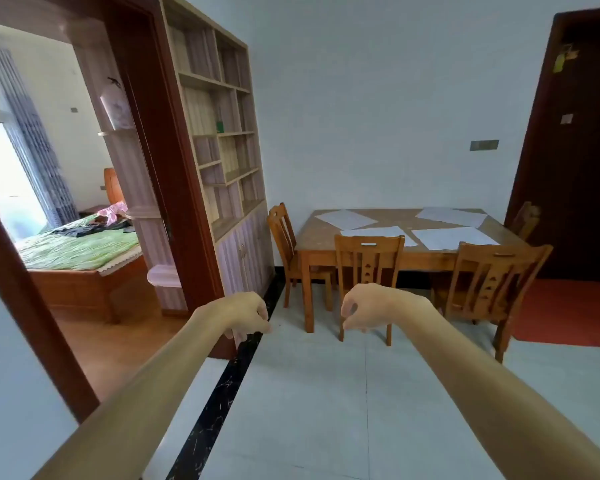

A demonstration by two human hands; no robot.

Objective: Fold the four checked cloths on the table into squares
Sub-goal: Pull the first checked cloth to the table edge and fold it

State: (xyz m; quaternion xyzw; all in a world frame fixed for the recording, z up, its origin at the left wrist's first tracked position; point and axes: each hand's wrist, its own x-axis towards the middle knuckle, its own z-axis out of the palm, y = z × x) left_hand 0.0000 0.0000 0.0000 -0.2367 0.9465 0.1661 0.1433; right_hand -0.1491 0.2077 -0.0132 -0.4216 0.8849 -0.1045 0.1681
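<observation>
Several pale cloths lie flat and unfolded on a wooden table [326, 252] across the room. One cloth [346, 218] is at the far left, one cloth [451, 216] at the far right, a near-left cloth [374, 232] and a near-right cloth [454, 238] lie closer. Both my arms stretch forward over the floor, well short of the table. My left hand [248, 315] and my right hand [364, 311] hang palm down with fingers loosely curled, holding nothing.
Two wooden chairs [368, 268] [492, 282] stand at the table's near side, one chair [284, 237] at its left end, another chair [525, 221] at the right end. A tall shelf unit [222, 133] is left, a dark door [575, 140] and red mat [565, 311] right. A bedroom doorway opens at far left.
</observation>
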